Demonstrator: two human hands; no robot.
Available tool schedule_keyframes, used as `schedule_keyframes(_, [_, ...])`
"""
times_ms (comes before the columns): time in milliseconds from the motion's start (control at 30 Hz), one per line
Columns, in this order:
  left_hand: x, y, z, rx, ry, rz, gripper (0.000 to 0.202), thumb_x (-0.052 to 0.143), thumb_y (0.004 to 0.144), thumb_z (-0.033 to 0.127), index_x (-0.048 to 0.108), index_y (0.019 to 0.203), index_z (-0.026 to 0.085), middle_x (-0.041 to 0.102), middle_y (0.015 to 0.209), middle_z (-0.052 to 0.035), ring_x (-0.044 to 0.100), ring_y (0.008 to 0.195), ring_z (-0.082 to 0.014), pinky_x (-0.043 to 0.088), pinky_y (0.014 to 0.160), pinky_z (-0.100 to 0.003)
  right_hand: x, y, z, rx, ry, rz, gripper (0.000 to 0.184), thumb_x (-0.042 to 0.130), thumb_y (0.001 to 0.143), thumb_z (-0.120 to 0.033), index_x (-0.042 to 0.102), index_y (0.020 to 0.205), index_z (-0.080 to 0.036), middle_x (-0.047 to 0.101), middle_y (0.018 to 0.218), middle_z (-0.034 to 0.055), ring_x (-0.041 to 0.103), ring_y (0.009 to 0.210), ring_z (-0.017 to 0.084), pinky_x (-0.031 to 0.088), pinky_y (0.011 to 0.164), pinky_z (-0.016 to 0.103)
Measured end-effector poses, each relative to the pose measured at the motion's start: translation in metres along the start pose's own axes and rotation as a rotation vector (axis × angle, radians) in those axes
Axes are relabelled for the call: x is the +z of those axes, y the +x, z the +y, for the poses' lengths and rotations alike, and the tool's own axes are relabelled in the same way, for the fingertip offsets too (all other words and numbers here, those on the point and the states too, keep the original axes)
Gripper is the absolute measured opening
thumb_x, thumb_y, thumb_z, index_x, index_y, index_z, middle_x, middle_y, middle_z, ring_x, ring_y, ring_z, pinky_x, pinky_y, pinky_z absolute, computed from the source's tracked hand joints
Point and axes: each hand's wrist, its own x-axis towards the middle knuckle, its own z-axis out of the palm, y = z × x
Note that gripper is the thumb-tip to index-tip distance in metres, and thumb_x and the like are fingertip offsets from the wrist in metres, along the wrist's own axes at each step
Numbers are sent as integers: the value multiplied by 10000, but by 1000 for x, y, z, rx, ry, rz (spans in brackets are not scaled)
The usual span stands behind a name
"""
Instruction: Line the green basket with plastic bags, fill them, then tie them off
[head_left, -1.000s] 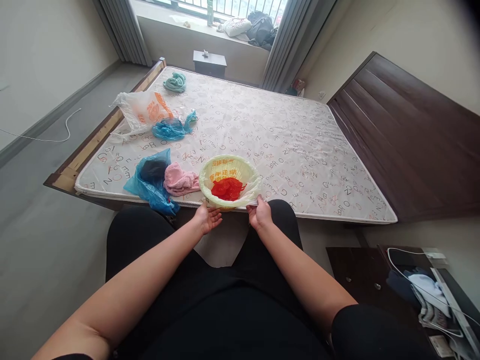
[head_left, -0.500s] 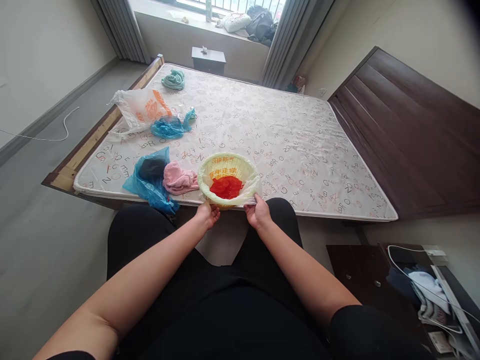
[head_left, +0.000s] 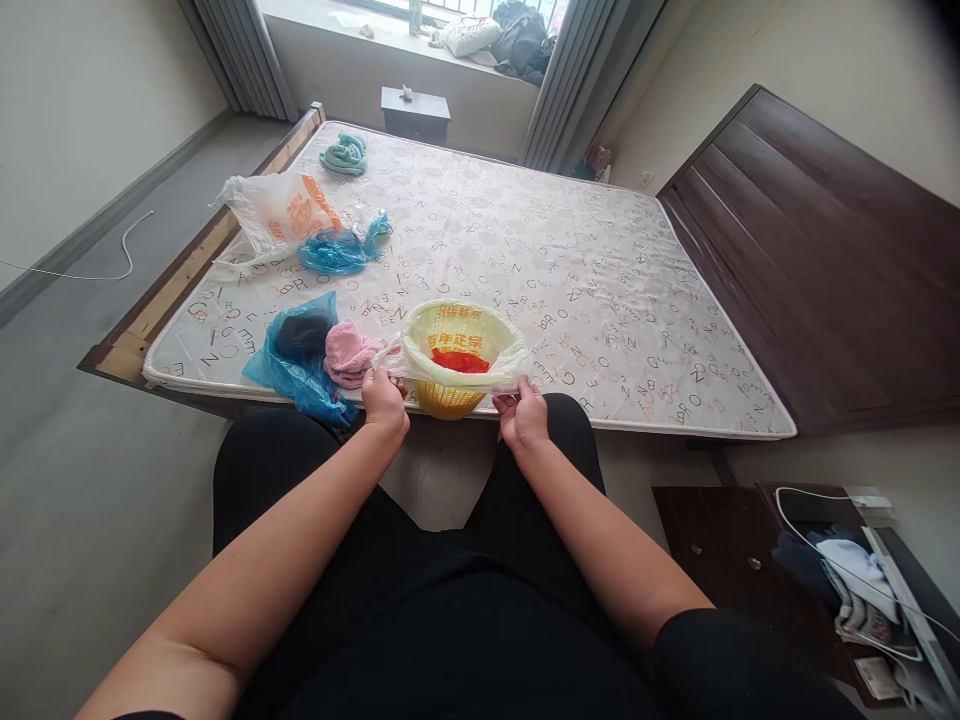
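A yellow plastic basket point(head_left: 448, 398) stands at the near edge of the mattress point(head_left: 570, 270), lined with a clear plastic bag point(head_left: 480, 330) printed in orange; something red point(head_left: 459, 361) lies inside. My left hand point(head_left: 384, 396) is closed on the bag's rim at the basket's left side. My right hand point(head_left: 522, 414) is closed on the rim at the right side. The bag's edge is pulled taut between both hands.
A pink cloth point(head_left: 349, 354) and a blue bag with something dark in it point(head_left: 297, 352) lie just left of the basket. Farther left are a white-orange bag point(head_left: 283, 211), a second blue bag point(head_left: 337, 250) and a teal cloth point(head_left: 344, 154). A dark headboard point(head_left: 817, 250) stands right.
Both hands have closed on the bag's rim and lifted it, the left hand moving up and left. The basket's yellow side now shows below the bag.
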Motion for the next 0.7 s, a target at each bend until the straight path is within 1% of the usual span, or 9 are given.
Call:
schedule_keyframes(67, [0,2,2,-12,-4,10,261,538,952,177,371,757,227,359,609,81,357,470,-68,318,483,-181,0,-1,0,1,1,-22,141,633,989,-323,537,974,-220,698,764,-33,671,578,107,566,538,221])
schedule_keyframes(167, [-1,2,4,-31,-6,22,274,543,951,182,370,743,225,362,608,77,357,471,-69,315,480,-183,-1,-1,3,10,-18,-40,173,673,965,-339,544,971,-224,700,783,-35,672,594,106,549,524,212])
schedule_keyframes(233, [-1,1,6,-31,-13,13,284,574,940,198,377,737,223,377,616,73,373,478,-69,341,492,-182,-3,1,4,18,-23,-51,200,700,945,-354,550,978,-225,699,797,-37,672,605,107,544,523,212])
schedule_keyframes(300, [-1,-2,9,-29,-3,-21,252,612,932,232,429,760,219,429,646,64,421,503,-71,395,521,-182,-4,2,3,29,-17,-55,209,708,933,-353,550,985,-226,690,793,-44,656,593,107,540,518,220])
schedule_keyframes(400, [-1,-10,12,-24,65,-130,154,658,943,323,558,896,217,554,759,30,524,578,-87,477,559,-194,-4,4,2,22,-7,-77,216,713,912,-350,546,977,-229,669,776,-56,615,566,105,534,518,236])
schedule_keyframes(500, [-1,-16,9,-41,187,-175,231,743,912,342,594,1040,221,620,850,5,550,600,-92,485,531,-191,-3,3,0,-14,-57,-115,223,694,903,-395,552,965,-235,661,794,-46,603,597,118,531,549,255])
schedule_keyframes(567, [-1,-17,4,-86,296,-155,276,779,874,262,605,1082,210,642,847,-6,529,563,-87,460,494,-188,-4,0,-1,-120,-221,-130,233,669,903,-435,544,883,-239,623,751,-43,575,613,128,511,576,261])
schedule_keyframes(600, [-1,-17,1,-103,345,-147,277,771,863,216,618,1093,199,657,847,-15,530,552,-89,452,484,-191,-6,-1,-3,-217,-366,-164,260,672,894,-438,526,811,-240,585,708,-42,549,619,131,497,598,261])
schedule_keyframes(700, [-2,-11,-6,-78,407,-162,279,690,853,136,658,1127,179,709,903,-50,591,572,-118,470,487,-213,-10,-5,-6,-595,-911,-356,402,686,873,-368,403,619,-236,458,613,-31,457,643,140,438,673,266])
